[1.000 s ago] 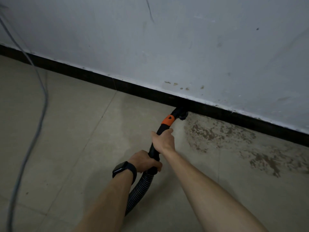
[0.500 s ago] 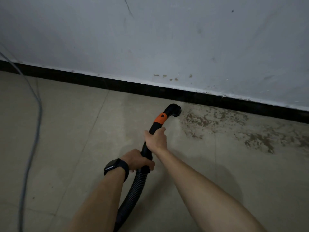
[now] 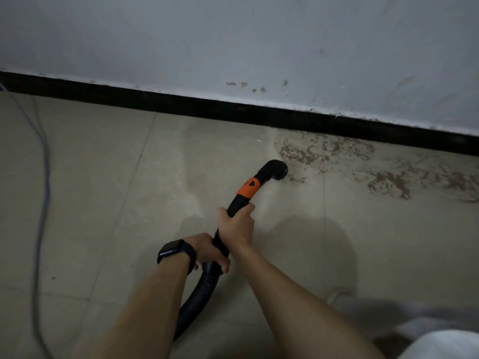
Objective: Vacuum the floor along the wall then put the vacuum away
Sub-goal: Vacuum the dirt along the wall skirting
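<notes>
A black vacuum wand with an orange collar (image 3: 248, 187) ends in a curved nozzle (image 3: 275, 171) that points down at the beige tiled floor (image 3: 108, 193), a short way out from the black baseboard (image 3: 197, 108). My right hand (image 3: 237, 225) grips the wand just below the orange collar. Lower down, my left hand (image 3: 207, 252), with a black watch on its wrist, grips the wand where the ribbed black hose (image 3: 198, 299) joins. Brown dirt patches (image 3: 303, 154) lie on the floor to the right of the nozzle, along the wall.
A grey cable (image 3: 44, 177) runs down the floor at the far left. The white wall (image 3: 233, 42) is scuffed and spotted. Something pale and blurred (image 3: 440, 343) fills the bottom right corner, with a pale shape (image 3: 337, 294) on the floor beside it.
The nozzle has pulled back from the baseboard toward me, and now sits further out on the floor. Both hands keep the same grip. The view has shifted to the left.
</notes>
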The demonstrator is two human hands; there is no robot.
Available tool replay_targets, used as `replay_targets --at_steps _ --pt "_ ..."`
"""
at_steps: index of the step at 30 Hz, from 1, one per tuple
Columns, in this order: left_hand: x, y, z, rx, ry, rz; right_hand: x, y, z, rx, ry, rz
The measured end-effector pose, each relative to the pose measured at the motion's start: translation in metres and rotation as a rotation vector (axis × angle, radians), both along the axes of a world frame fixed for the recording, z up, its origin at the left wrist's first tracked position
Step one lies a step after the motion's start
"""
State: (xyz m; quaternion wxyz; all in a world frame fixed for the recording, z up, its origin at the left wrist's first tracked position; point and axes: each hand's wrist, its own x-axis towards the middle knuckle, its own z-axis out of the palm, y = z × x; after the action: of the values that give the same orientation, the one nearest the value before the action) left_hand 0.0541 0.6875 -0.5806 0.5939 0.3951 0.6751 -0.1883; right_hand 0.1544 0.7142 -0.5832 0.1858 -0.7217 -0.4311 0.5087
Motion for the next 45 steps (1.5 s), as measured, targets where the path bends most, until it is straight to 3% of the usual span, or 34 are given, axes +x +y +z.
replay_targets --at_steps 12,19,45 --pt "0.004 -0.007 -0.004 -0.055 -0.032 -0.106 0.011 -0.019 -0.010 0.024 0.019 -0.097" --pt "-0.007 0.006 -0.003 0.014 -0.008 -0.079 0.001 0.002 -0.011 0.032 0.051 -0.078" --pt "0.012 0.071 -0.006 0.274 -0.128 0.234 0.012 0.117 0.004 -0.047 0.060 0.221"
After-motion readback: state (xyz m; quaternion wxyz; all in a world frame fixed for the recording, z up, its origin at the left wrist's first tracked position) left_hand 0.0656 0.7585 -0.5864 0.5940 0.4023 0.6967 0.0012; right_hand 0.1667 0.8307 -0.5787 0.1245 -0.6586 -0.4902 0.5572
